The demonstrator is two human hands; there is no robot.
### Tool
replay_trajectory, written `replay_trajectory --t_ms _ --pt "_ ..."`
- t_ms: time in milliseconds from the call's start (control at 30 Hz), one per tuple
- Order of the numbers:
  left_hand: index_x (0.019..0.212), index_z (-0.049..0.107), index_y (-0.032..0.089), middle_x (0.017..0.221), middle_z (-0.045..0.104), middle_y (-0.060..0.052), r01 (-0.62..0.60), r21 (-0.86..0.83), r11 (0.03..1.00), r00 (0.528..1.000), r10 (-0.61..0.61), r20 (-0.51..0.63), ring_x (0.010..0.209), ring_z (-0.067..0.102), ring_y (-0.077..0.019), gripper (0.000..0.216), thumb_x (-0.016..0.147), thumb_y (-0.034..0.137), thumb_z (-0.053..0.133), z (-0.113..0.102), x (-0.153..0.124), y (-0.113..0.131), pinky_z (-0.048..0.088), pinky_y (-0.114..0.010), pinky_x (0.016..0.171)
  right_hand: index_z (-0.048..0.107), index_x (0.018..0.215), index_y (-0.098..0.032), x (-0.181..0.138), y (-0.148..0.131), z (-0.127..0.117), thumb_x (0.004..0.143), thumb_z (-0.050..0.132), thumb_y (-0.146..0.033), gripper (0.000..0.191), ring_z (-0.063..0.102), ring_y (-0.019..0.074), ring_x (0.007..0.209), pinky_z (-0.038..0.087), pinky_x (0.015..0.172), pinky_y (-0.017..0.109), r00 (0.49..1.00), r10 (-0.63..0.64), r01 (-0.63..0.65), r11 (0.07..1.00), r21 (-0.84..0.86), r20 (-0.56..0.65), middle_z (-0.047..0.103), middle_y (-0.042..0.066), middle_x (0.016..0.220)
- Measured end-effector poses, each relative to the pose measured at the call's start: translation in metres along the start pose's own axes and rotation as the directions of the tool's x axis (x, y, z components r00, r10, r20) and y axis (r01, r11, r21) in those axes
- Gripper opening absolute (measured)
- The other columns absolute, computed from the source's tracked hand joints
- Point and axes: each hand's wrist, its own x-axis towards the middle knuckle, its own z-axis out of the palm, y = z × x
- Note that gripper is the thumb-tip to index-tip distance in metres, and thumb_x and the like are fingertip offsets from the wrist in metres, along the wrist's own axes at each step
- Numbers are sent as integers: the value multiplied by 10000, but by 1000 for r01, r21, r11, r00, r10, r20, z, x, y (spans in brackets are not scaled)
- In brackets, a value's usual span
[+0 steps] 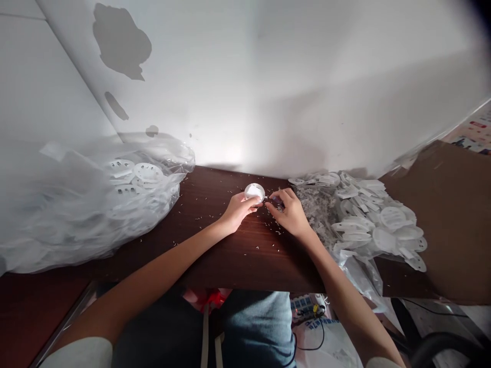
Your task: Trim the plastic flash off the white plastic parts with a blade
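Note:
Over the middle of the dark wooden table (230,260), my left hand (238,210) grips a small round white plastic disc (253,191) by its lower edge, thumb on top. The disc has a raised rim and a bright face. My right hand (288,210) is just right of the disc, its thumb and index fingertips curled close together at the disc's side. A tiny white bit shows by those fingertips; whether they hold it is too small to make out.
A clear plastic bag (153,204) of round white parts fills the left side. On the right lies a heap of white plastic parts (383,220) beside small translucent pieces (316,204). A brown cardboard piece (460,220) stands at far right. Small white scraps litter the tabletop; a white wall (230,92) rises behind.

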Motion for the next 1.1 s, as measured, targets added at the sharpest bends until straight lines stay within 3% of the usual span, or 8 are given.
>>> replay_trajectory --t_ms 133,233,367,767,967,1100 --pt "1039 772 145 1031 771 -113 -91 167 982 995 97 -32 915 714 -210 347 776 361 838 -2 -1 5 535 -317 798 686 1114 -206 -1 -10 2 1026 577 -402 240 648 270 934 534 880 432 996 23 -27 999 40 84 673 116 1028" --pt "986 771 144 929 756 -87 -193 294 936 979 206 -13 860 680 -199 278 815 362 794 -1 -4 7 511 -305 767 684 1114 -214 -2 -14 5 1076 474 -392 278 646 264 944 519 885 418 996 4 -10 998 67 86 687 107 1016" --pt "894 748 153 797 696 -45 -304 424 853 946 324 26 739 600 -164 203 857 353 745 -2 -7 8 442 -281 688 687 1095 -215 -3 -13 8 1077 480 -400 278 643 256 908 512 853 405 997 13 -19 997 78 80 684 100 991" --pt "848 693 172 721 626 -10 -314 507 803 936 353 20 664 539 -146 224 865 394 726 0 -12 9 381 -254 607 693 1076 -215 -4 -16 9 1075 492 -400 273 645 263 924 503 855 407 997 26 -32 995 93 66 690 109 987" --pt "897 708 165 759 684 -22 -361 627 690 904 423 54 693 608 -157 184 892 348 693 1 -15 14 427 -257 623 700 1077 -203 -6 -16 11 1070 505 -380 263 657 264 934 511 866 406 998 35 -39 996 82 49 701 118 1009" --pt "860 694 174 808 719 -29 -434 728 531 843 524 120 713 637 -153 95 898 259 675 0 -13 12 460 -260 646 703 1086 -200 -9 -20 14 1067 504 -359 255 669 258 921 528 857 400 998 60 -62 997 56 23 698 115 1012"
